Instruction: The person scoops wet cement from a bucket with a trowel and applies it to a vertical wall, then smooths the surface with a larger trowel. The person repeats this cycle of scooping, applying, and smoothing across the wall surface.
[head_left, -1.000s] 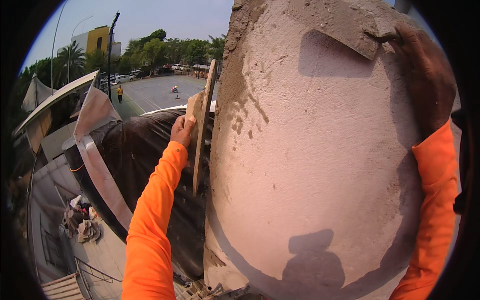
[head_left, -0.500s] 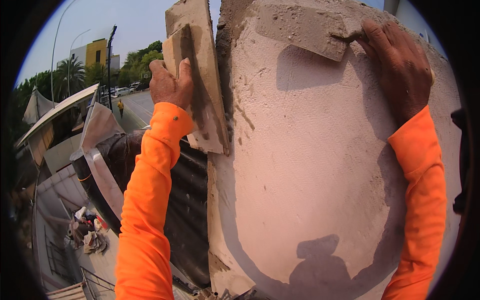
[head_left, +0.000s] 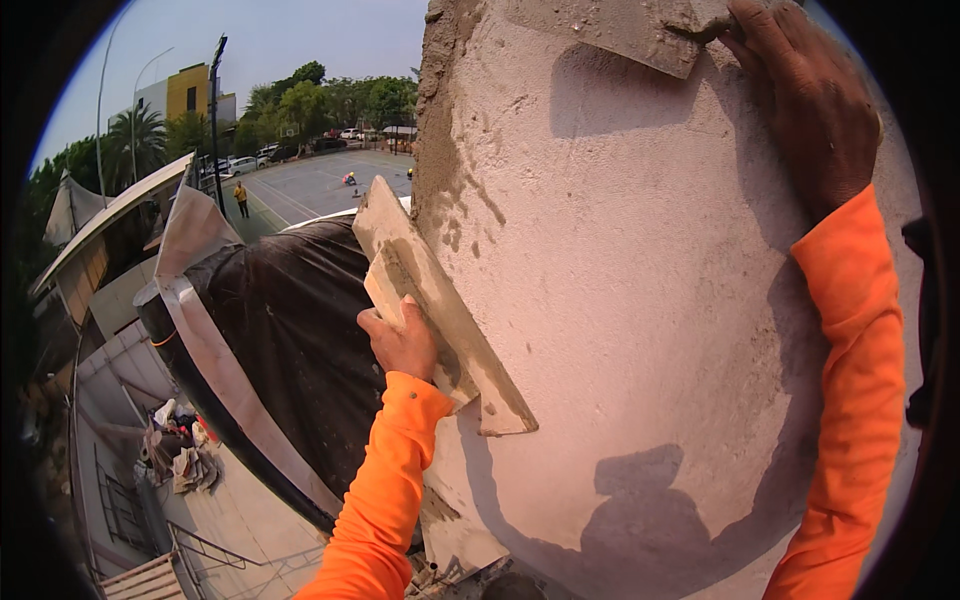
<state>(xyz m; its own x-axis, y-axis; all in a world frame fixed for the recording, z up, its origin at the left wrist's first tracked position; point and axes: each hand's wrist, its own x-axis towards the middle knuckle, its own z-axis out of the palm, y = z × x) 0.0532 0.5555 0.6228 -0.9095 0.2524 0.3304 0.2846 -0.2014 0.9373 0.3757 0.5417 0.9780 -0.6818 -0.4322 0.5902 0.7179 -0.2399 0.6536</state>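
My left hand (head_left: 405, 342) is closed round the grip of a mortar-smeared plasterer's float (head_left: 452, 318). The float slants down to the right, overlapping the left edge of a rough plastered wall (head_left: 600, 300). At the upper right, my right hand (head_left: 805, 105) grips the handle of a trowel (head_left: 625, 30). Its grey blade lies near the top of the wall and is partly cut off by the upper edge of the picture. A band of darker wet mortar (head_left: 445, 150) runs down the wall's left edge. My shadow falls across the lower wall.
Black sheeting (head_left: 285, 300) hangs left of the wall. Far below at lower left lie a heap of rags and sacks (head_left: 185, 455) and metal railings (head_left: 205, 555). A person in yellow (head_left: 241, 198) stands beside a court (head_left: 320, 185) in the distance.
My left hand has brought the float down and to the right, tilting it from near upright to a slant. The trowel and my right hand sit slightly higher in the picture.
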